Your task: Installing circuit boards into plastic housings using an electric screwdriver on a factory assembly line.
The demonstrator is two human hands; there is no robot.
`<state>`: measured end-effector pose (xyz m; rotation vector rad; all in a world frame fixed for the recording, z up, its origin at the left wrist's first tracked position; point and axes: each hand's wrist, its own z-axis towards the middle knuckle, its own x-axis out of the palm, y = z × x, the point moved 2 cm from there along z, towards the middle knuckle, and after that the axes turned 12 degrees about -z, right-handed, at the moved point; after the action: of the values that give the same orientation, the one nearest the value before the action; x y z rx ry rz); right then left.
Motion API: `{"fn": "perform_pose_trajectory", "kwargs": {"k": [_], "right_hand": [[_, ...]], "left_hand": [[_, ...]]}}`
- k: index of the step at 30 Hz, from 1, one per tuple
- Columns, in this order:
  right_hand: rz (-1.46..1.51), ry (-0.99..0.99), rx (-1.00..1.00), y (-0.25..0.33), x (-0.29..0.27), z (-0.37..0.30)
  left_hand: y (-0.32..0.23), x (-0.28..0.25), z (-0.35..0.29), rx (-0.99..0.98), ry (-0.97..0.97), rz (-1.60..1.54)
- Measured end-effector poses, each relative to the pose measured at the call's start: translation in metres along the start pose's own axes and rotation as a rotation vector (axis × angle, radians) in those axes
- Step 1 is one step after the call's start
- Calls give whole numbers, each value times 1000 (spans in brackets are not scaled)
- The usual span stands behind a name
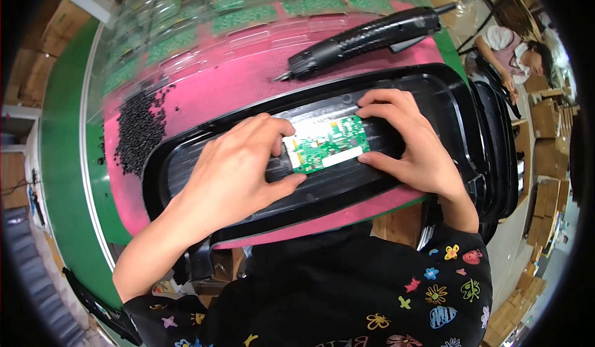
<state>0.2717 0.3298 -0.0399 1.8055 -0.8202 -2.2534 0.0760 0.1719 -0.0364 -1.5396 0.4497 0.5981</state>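
A green circuit board (334,142) with white connectors sits over the middle of a long black plastic housing (310,205). My left hand (238,161) closes on the board's left end, the index finger by its upper corner and the thumb by its lower corner. On the other end, my right hand (412,139) grips the board, with its thumb at the lower right corner and fingers at the upper right. Whether the board touches the housing's floor cannot be made out. Beyond the housing lies a black electric screwdriver (365,42), its bit pointing left.
A pile of small black screws (139,130) is spread on the pink mat (238,55) at the left. Clear plastic trays (248,19) with several green boards stand at the back. More black housings (499,155) are stacked at right. Another person (505,52) sits at far right.
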Motion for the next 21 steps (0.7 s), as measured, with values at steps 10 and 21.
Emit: {"fn": "perform_pose_trajectory", "kwargs": {"k": [10, 21], "right_hand": [[49, -120, 158, 7, -13, -11], [-18, -161, 362, -53, -65, 60]], "left_hand": [[-7, -63, -29, 218, -551, 168], [68, -101, -105, -145, -474, 378]]}}
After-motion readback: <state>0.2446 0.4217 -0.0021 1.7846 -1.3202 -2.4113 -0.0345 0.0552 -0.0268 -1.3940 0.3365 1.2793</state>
